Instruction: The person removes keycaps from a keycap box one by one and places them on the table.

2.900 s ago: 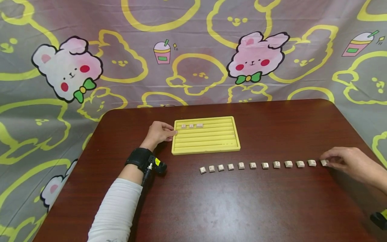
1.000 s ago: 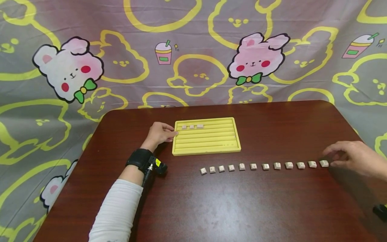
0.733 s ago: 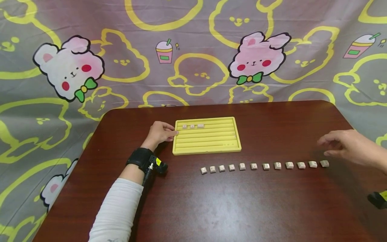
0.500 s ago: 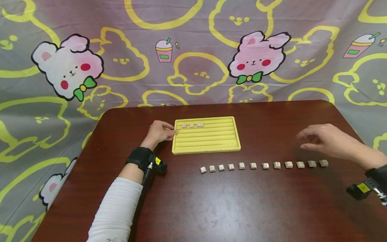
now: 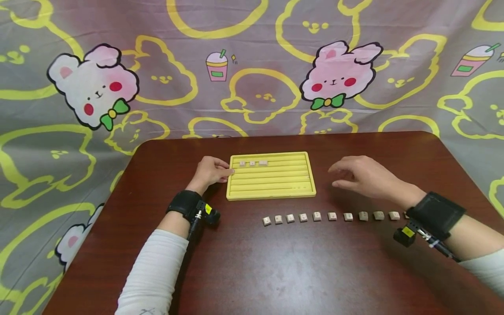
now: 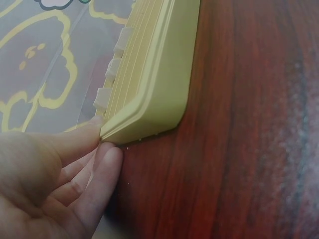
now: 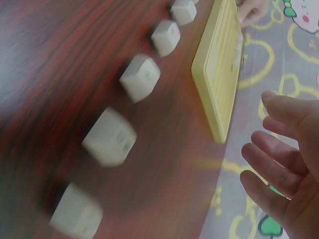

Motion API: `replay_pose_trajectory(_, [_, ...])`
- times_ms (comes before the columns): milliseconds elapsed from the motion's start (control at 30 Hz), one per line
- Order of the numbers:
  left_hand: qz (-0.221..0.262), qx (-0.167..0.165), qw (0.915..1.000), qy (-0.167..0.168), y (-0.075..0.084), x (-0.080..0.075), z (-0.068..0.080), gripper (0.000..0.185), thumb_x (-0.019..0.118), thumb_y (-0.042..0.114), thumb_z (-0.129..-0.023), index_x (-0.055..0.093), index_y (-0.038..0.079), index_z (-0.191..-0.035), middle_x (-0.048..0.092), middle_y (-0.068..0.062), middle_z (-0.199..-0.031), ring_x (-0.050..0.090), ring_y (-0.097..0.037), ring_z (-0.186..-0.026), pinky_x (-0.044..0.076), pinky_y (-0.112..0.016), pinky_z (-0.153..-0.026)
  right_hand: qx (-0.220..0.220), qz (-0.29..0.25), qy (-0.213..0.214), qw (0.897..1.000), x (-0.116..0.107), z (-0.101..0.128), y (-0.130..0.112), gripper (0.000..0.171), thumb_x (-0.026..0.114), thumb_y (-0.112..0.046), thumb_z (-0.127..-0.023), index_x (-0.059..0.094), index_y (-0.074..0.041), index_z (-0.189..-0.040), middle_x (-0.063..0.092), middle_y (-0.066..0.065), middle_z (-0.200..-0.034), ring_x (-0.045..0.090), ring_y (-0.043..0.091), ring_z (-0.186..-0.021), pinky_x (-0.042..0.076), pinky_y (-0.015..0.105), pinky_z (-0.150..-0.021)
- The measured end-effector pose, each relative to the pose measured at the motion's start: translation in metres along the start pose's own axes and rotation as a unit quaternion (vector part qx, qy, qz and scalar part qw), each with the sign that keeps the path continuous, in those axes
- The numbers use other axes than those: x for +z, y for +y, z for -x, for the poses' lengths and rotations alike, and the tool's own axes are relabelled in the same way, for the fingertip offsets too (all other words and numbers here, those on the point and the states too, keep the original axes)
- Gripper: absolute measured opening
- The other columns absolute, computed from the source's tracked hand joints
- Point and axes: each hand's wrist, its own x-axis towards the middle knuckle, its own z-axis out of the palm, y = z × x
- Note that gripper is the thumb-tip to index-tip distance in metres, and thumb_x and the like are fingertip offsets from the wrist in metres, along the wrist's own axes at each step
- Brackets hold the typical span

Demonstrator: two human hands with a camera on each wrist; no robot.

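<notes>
On the table lies a yellow ridged tray. Three pale keycaps sit in its top row, toward the left. My left hand pinches the tray's left edge; in the left wrist view the thumb is on the rim and a finger is against the side. My right hand is above the table to the right of the tray, fingers loosely bent, holding nothing. A row of several keycaps runs in front of the tray; its right end is hidden behind my right wrist. The right wrist view shows blurred keycaps.
The dark wooden table has rounded far corners. A patterned curtain hangs right behind its far edge. Each wrist wears a black band with a small camera, such as the right wristband.
My right hand has let go of the row's rightmost keycap, risen, and moved left over the row toward the tray. The left hand has stayed on the tray's edge.
</notes>
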Motion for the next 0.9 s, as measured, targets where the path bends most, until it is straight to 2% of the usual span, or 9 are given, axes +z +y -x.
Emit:
replay_pose_trajectory(233, [-0.003, -0.001, 1.0, 0.005, 0.0, -0.001, -0.001, 0.034, 0.076, 0.016, -0.088, 0.068, -0.005, -0.115, 0.073, -0.023, -0.105, 0.069, -0.009, -0.065, 0.062, -0.025, -0.065, -0.018, -0.005, 0.005, 1.0, 0.013, -0.033, -0.014, 0.036, 0.081, -0.027, -0.083, 0.072, -0.012, -0.115, 0.073, 0.002, -0.107, 0.064, 0.014, -0.091, 0.057, 0.035, -0.08])
replay_pose_trajectory(433, [-0.004, 0.001, 1.0, -0.001, 0.0, -0.001, 0.0, 0.037, 0.075, 0.017, -0.089, 0.067, -0.006, -0.117, 0.072, -0.024, -0.107, 0.07, -0.011, -0.067, 0.063, -0.026, -0.065, -0.036, 0.001, -0.01, 0.999, 0.021, -0.061, -0.028, 0.035, 0.079, -0.027, -0.085, 0.072, -0.01, -0.115, 0.072, 0.005, -0.105, 0.065, 0.018, -0.087, 0.056, 0.035, -0.075])
replay_pose_trajectory(733, [0.004, -0.005, 1.0, 0.003, 0.001, -0.002, 0.0, 0.036, 0.076, 0.016, -0.088, 0.067, -0.006, -0.116, 0.072, -0.024, -0.107, 0.069, -0.009, -0.064, 0.063, -0.026, -0.064, -0.039, -0.023, -0.025, 0.999, 0.033, -0.101, -0.045, 0.036, 0.076, -0.026, -0.089, 0.07, -0.008, -0.119, 0.071, 0.009, -0.114, 0.069, 0.024, -0.096, 0.058, 0.038, -0.081])
replay_pose_trajectory(900, [0.003, -0.001, 1.0, 0.001, 0.0, 0.0, -0.001, 0.035, 0.076, 0.016, -0.088, 0.068, -0.005, -0.115, 0.072, -0.024, -0.106, 0.069, -0.009, -0.064, 0.063, -0.026, -0.064, -0.02, -0.046, -0.027, 0.998, 0.046, -0.122, -0.047, 0.037, 0.074, -0.026, -0.09, 0.068, -0.008, -0.122, 0.07, 0.01, -0.116, 0.069, 0.025, -0.098, 0.058, 0.038, -0.083])
